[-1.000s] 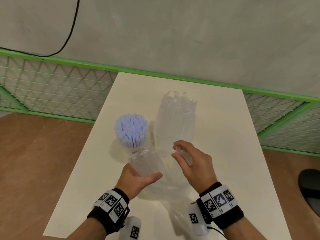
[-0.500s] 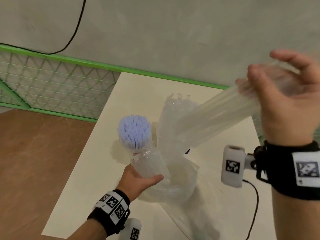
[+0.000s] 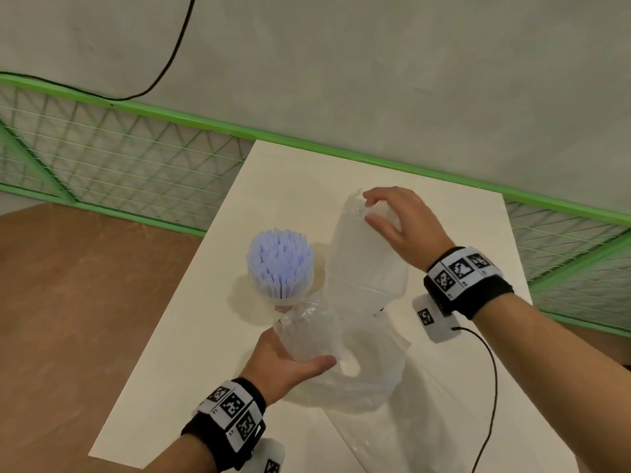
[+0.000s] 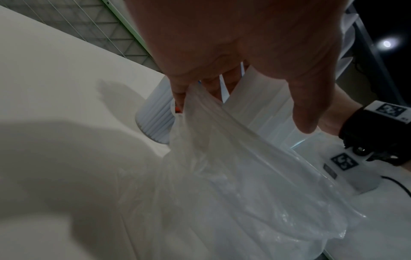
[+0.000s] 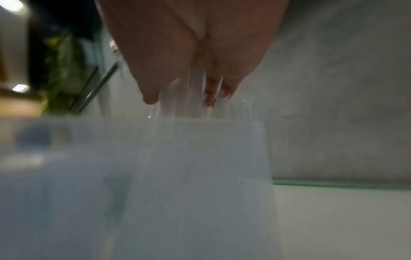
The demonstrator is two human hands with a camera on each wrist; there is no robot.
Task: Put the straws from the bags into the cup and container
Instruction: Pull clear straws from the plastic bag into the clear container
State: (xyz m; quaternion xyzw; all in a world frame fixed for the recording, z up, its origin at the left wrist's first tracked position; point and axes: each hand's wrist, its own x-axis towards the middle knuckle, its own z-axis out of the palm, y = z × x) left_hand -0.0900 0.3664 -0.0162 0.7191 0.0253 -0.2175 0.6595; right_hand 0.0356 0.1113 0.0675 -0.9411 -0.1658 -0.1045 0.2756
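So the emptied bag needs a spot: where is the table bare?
Bare table lies right of the container and along the far edge; another strip runs left of the cup. The middle near both hands is crowded with bags.

Grey wall [image 3: 375,63], green mesh fence [image 3: 119,158], brown floor [image 3: 85,302], white table [image 3: 444,206]

The right hand [image 3: 401,230] has come down from high at the right; its clear straws [image 5: 195,98] now stand in the container [image 3: 367,264].
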